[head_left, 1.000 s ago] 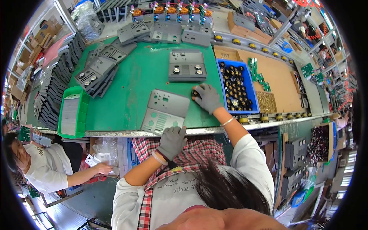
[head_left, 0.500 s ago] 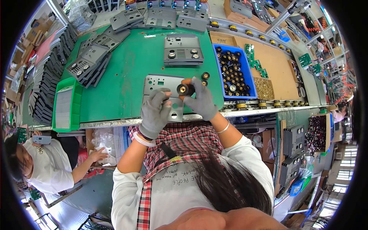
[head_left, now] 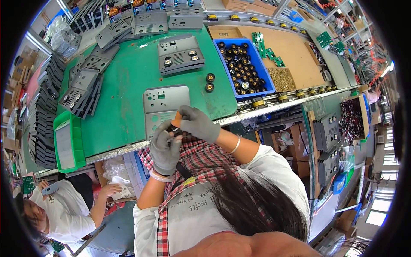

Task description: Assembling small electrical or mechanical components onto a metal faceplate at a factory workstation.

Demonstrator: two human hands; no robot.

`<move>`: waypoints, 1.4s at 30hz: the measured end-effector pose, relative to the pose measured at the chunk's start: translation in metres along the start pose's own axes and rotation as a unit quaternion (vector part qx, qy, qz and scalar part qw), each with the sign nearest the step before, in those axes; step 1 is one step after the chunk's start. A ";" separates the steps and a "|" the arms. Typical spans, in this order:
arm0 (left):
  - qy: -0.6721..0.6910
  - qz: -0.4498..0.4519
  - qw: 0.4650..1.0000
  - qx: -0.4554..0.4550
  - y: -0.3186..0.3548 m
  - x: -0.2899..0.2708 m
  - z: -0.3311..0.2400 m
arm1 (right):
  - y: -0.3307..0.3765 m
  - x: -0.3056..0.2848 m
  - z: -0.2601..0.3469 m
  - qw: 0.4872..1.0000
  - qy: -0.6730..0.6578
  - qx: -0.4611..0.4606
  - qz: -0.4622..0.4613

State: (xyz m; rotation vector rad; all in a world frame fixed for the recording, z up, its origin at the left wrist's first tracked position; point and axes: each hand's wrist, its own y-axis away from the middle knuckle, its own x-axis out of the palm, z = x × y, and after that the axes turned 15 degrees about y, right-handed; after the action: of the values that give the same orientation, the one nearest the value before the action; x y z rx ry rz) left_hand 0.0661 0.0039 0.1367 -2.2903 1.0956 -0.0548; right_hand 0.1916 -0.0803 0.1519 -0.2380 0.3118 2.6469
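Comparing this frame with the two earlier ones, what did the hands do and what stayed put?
Both gloved hands left the grey panel. The right hand came back from the blue bin side; the left hand lifted off the panel's near edge. They now meet at the table's near edge around a small dark part. Two black knobs now lie beside the panel. The finished panel and the stacks on the left look unchanged.

I see both arms bent up. My left hand (head_left: 165,147) and right hand (head_left: 198,123) wear grey gloves. Their fingertips meet, curled in a pinching grip between the two hands.
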 end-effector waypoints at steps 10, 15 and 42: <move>0.674 -0.102 0.628 -0.376 0.032 -0.014 0.012 | -0.010 0.013 -0.019 0.860 0.271 -0.395 -0.174; 0.588 -0.173 0.663 -0.429 0.036 -0.013 0.017 | 0.000 0.007 -0.039 0.911 0.282 -0.277 -0.118; 0.699 -0.183 0.582 -0.373 0.114 -0.035 0.093 | -0.058 0.048 -0.059 0.890 0.348 -0.296 -0.008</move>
State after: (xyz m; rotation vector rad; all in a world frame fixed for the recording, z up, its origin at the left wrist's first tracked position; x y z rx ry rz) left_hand -0.0101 0.0202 0.0073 -3.0387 1.3406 -2.3242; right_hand 0.1830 -0.0248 0.0747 -1.3829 -0.3009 2.4665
